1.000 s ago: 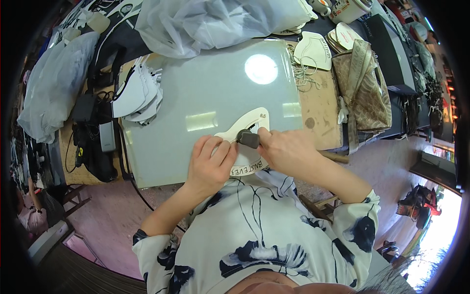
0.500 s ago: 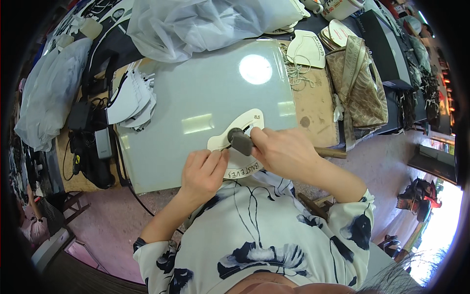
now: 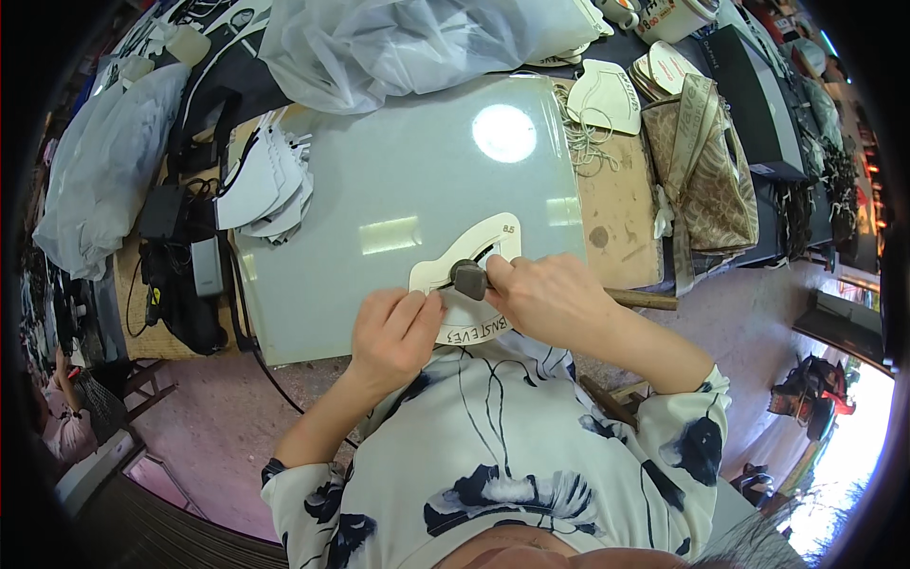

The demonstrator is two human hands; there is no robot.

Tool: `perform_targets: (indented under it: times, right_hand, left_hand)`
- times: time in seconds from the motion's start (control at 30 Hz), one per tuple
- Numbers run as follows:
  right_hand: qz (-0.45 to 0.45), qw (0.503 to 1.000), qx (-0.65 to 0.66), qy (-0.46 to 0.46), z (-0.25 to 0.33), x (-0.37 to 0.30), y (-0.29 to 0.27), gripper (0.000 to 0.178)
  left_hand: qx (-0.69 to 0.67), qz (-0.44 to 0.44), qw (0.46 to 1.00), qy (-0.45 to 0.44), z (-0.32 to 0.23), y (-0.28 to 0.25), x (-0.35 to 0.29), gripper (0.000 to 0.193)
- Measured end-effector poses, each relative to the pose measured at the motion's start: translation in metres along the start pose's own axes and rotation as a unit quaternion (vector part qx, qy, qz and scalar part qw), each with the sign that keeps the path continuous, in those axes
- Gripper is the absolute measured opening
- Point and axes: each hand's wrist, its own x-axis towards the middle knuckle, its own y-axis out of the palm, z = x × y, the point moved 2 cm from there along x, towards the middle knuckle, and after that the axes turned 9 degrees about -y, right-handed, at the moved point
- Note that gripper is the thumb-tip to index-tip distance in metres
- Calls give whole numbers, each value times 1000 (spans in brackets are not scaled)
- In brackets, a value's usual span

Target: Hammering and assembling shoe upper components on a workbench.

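A cream pattern card (image 3: 495,229) with a curved slot lies at the near edge of the grey sheet (image 3: 351,294), close to my body. Dark material shows along the slot. My right hand (image 3: 545,296) is closed around what looks like a small hammer; its dark, blocky head (image 3: 469,280) hangs over the middle of the card, and the handle is mostly hidden by my fingers. With fingertips pinched together, my left hand (image 3: 393,334) holds the card's left end, where the dark strip ends. What lies right under the fingertips is hidden.
Stacked white cut pieces (image 3: 270,190) lie at the sheet's left. Clear plastic bags (image 3: 379,47) cover the back. Toward the right are another cream card (image 3: 605,97), loose string (image 3: 590,152), a brown patterned bag (image 3: 725,190) and a black box (image 3: 758,114). Black cables (image 3: 242,318) hang at left.
The hammer head has turned and looks shorter, lower over the card. My left hand keeps its pinch at the card's end. The whole view has shifted slightly.
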Motion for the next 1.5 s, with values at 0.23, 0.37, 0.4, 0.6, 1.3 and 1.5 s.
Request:
perform_targets:
  times: [0.23, 0.37, 0.4, 0.6, 1.3, 1.5]
  right_hand:
    - [18, 1000, 1, -12, -1, 3, -5, 25]
    - [31, 998, 11, -45, -3, 8, -9, 29]
    - [20, 998, 12, -62, -1, 9, -10, 33]
    - [65, 997, -4, -31, 1, 9, -3, 25]
    - [-17, 999, 28, -29, 7, 11, -11, 27]
    - [33, 999, 13, -25, 9, 14, 3, 25]
  left_hand:
    - [3, -1, 1000, -25, 0, 0, -1, 31]
    - [7, -3, 1000, -19, 2, 0, 0, 29]
    - [6, -3, 1000, -20, 2, 0, 0, 29]
    - [-3, -1, 1000, -17, 2, 0, 1, 27]
    - [-12, -11, 1000, -26, 5, 1, -3, 25]
    - [-17, -36, 999, -12, 6, 2, -3, 26]
